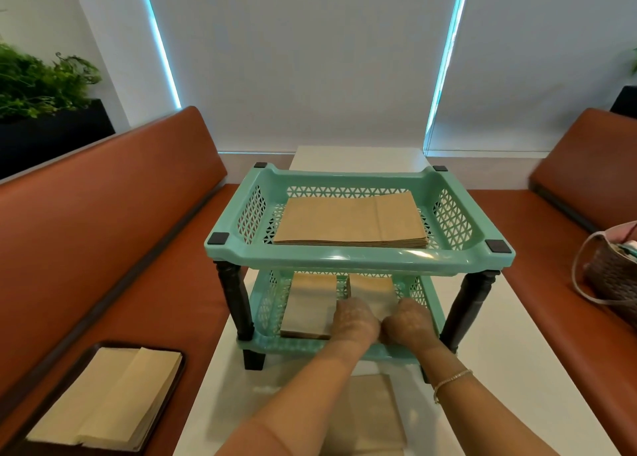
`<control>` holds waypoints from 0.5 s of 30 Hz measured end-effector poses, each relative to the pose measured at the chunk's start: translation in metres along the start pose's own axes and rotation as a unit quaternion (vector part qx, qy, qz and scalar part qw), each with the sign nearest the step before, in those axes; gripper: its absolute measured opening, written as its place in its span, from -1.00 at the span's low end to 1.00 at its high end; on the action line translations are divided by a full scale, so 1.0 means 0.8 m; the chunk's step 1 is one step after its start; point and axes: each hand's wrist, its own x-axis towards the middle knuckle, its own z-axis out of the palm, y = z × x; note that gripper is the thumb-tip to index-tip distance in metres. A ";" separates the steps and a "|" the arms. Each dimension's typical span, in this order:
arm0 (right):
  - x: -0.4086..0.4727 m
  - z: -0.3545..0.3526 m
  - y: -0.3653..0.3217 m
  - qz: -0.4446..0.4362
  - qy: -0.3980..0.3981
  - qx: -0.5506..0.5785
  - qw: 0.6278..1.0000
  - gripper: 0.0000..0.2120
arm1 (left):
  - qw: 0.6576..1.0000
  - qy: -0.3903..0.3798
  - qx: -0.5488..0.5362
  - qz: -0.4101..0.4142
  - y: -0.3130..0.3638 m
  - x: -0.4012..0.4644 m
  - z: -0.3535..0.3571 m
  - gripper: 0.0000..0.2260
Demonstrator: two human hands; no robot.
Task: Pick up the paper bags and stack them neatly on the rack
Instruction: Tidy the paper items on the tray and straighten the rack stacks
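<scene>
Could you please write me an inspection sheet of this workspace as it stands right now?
Surface: white table, carrying the rack and one loose paper bag at the near edge, under the forearms.
Job's things: green two-tier rack; top tier holds a flat stack of large bags; bottom tier holds a left stack and a right stack.
Clutter: tray of bags on the left bench; woven handbag on the right bench.
Grippers: left hand and right hand both reach into the bottom tier at the right stack; finger pose hidden.
Cables: nothing seen.
Surroundings: orange benches, window blinds, potted plant.
</scene>
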 end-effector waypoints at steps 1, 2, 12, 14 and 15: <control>-0.001 -0.001 0.000 -0.001 -0.002 -0.003 1.000 -0.68 | 1.000 0.000 0.006 0.001 -0.001 -0.001 0.000 -0.73; 0.000 -0.001 0.000 -0.002 -0.004 -0.005 1.000 -0.69 | 1.000 0.001 0.010 0.002 -0.001 -0.001 0.001 -0.72; 0.000 0.003 -0.005 -0.003 -0.011 -0.028 1.000 -0.73 | 1.000 -0.005 0.023 0.003 0.001 -0.007 -0.005 -0.77; -0.002 0.001 -0.006 -0.006 -0.014 -0.027 1.000 -0.74 | 1.000 -0.001 0.020 0.003 0.002 -0.008 -0.006 -0.78; -0.003 0.000 -0.006 -0.011 -0.014 -0.029 0.999 -0.74 | 1.000 0.000 0.016 0.001 0.002 -0.009 -0.006 -0.78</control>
